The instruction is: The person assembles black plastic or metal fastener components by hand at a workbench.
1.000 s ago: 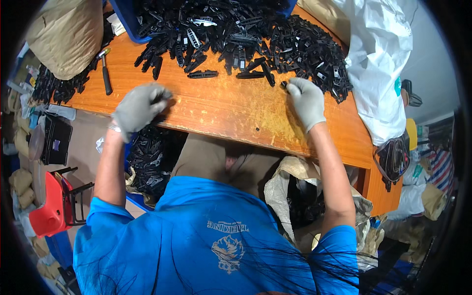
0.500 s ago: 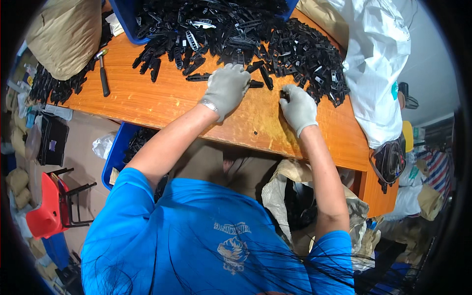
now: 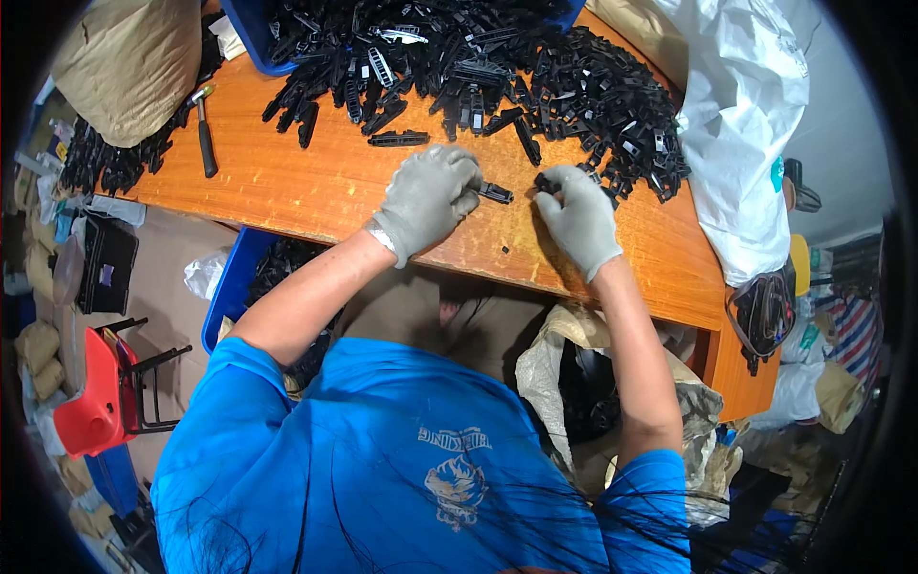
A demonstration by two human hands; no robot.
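Note:
My left hand (image 3: pixel 426 199), in a grey glove, is closed around one end of a long black plastic part (image 3: pixel 496 192). The part's other end sticks out to the right, low over the wooden table. Facing it, my gloved right hand (image 3: pixel 579 220) pinches a small black plastic piece (image 3: pixel 543 182) between thumb and fingers; most of that piece is hidden. Just beyond my left hand a single similar part (image 3: pixel 399 139) lies on the wood. Farther back spreads a large heap of black plastic parts (image 3: pixel 459 72), with smaller black pieces (image 3: pixel 631 124) on its right side.
A blue bin (image 3: pixel 251 43) lies at the back, parts spilling from it. On the left are a hammer (image 3: pixel 205 134) and a brown paper sack (image 3: pixel 124 77). A white sack (image 3: pixel 741 124) hangs at the right edge. Below the table (image 3: pixel 316 196) sit a blue crate (image 3: pixel 229 292) and an open sack (image 3: pixel 550 368).
My left hand has drawn back toward me from the heap's edge, bringing the long black part along. My right hand has shifted slightly nearer to me, still pinching its small piece.

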